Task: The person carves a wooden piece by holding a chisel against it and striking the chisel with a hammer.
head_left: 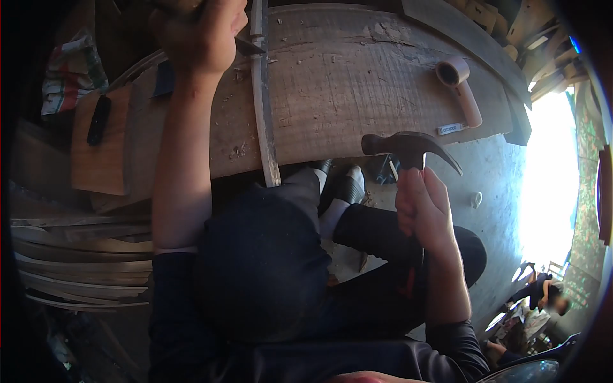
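My right hand (426,207) is wrapped around the handle of a claw hammer (408,145), close below its head. The hammer is raised near the front edge of the wooden workbench (345,83), over my legs. At the upper left, my left hand (207,39) is closed at the far side of the bench. Dark shapes show around its fingers, but shadow and the frame edge hide what it grips. A pointed dark piece (249,46) sticks out beside this hand, touching or close to a long narrow wood strip (263,108) lying across the bench.
A pale roll with a tube-like part (469,105) and a small white-blue label (450,129) lie on the bench's right. On the left, a dark elongated object (98,120) rests on a board (118,163). Stacked curved strips (83,268) stand lower left. Another person (543,292) is at far right.
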`<state>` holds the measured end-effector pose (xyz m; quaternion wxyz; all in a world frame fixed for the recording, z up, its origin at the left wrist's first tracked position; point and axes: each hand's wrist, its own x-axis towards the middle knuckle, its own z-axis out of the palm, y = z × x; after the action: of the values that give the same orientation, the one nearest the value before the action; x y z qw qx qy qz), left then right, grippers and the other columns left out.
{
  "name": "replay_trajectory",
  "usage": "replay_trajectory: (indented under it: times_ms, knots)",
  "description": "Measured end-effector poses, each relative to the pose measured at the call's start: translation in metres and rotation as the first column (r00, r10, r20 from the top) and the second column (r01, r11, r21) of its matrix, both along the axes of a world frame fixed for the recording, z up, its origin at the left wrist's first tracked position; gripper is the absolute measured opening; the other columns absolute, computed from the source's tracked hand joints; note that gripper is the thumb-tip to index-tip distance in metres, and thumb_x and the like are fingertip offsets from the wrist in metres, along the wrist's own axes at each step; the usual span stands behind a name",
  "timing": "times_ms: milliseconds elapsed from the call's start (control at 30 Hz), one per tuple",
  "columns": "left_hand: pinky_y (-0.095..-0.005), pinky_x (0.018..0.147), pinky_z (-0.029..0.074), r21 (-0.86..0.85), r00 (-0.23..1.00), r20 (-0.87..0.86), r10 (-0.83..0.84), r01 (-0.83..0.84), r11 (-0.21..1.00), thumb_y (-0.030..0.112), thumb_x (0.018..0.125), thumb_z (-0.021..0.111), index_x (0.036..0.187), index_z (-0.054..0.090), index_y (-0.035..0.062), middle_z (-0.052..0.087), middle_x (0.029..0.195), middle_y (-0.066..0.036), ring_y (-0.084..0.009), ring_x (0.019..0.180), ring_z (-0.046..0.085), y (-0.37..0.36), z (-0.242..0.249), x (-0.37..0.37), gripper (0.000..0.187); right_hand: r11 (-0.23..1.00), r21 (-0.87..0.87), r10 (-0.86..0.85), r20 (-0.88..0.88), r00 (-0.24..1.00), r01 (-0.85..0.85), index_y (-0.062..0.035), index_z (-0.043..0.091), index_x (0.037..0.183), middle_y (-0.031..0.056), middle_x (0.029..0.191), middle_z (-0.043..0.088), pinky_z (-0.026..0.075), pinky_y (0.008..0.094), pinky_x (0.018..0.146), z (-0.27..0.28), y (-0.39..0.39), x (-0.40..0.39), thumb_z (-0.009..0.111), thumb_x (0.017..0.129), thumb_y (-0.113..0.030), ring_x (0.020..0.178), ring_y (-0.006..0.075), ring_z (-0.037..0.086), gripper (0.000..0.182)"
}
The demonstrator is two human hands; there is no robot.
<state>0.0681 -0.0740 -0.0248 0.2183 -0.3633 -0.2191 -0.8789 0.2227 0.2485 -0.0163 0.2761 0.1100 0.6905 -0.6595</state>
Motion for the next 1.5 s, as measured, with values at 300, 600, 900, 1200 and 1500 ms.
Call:
replay_trajectory:
  times_ms: [300, 600, 900, 1200, 1500]
  knots:
    - [-0.0262, 0.056, 0.049, -0.674, 0.541, -0.352, 0.764, -0.713, 0.194, 0.011, 0.078, 0.066, 0.069, 0.061, 0.0065, 0.061, 0.059, -0.003, -0.0123, 0.053, 0.059, 0.002, -0.009, 0.041, 0.011, 0.999, -0.004, 0.038, -0.015, 0.999, -0.038, -0.0072, 0.049, 0.098, -0.0032, 0.068, 0.044, 0.032, 0.0211, 0.044, 0.001, 0.001, 0.003, 0.050, 0.105, -0.042, 0.051, 0.0037, 0.038, 0.035]
    - [-0.0265, 0.050, 0.049, -0.588, 0.525, -0.418, 0.742, -0.779, 0.220, 0.004, 0.075, 0.062, 0.074, 0.056, 0.0061, 0.057, 0.057, -0.004, -0.0158, 0.048, 0.059, 0.023, -0.023, 0.074, 0.007, 0.977, -0.137, 0.084, -0.448, 0.890, -0.161, -0.0023, 0.051, 0.100, 0.0004, 0.067, 0.048, 0.034, 0.0227, 0.043, 0.022, -0.016, 0.014, 0.047, 0.105, -0.040, 0.047, 0.0077, 0.040, 0.038]
    - [-0.0310, 0.048, 0.047, -0.487, 0.405, -0.543, 0.736, -0.865, 0.116, 0.002, 0.065, 0.063, 0.067, 0.052, 0.0070, 0.052, 0.055, -0.006, -0.0223, 0.046, 0.057, 0.032, -0.028, 0.074, 0.012, 0.816, 0.496, 0.500, -0.863, -0.069, -0.296, 0.0020, 0.061, 0.103, 0.0138, 0.085, 0.064, 0.051, 0.0351, 0.056, 0.034, -0.044, -0.008, 0.074, 0.083, -0.010, 0.069, 0.0300, 0.068, 0.026]
    - [-0.0323, 0.047, 0.045, -0.475, 0.399, -0.618, 0.677, -0.876, 0.083, 0.002, 0.063, 0.063, 0.067, 0.051, 0.0082, 0.051, 0.055, -0.006, -0.0226, 0.046, 0.054, 0.034, -0.037, 0.078, 0.014, 0.815, 0.510, 0.551, -0.830, 0.090, -0.276, -0.0016, 0.057, 0.093, 0.0113, 0.070, 0.059, 0.049, 0.0402, 0.050, 0.013, -0.047, -0.001, 0.071, 0.079, -0.018, 0.058, 0.0319, 0.063, 0.026]
    - [-0.0326, 0.047, 0.043, -0.509, 0.433, -0.602, 0.670, -0.855, 0.095, 0.002, 0.061, 0.066, 0.066, 0.051, 0.0088, 0.052, 0.056, -0.005, -0.0223, 0.047, 0.055, 0.036, -0.040, 0.077, 0.017, 0.763, 0.582, 0.624, -0.777, 0.085, -0.280, 0.0008, 0.057, 0.095, 0.0110, 0.072, 0.060, 0.050, 0.0351, 0.049, 0.011, -0.046, 0.007, 0.073, 0.079, -0.007, 0.054, 0.0247, 0.063, 0.024]
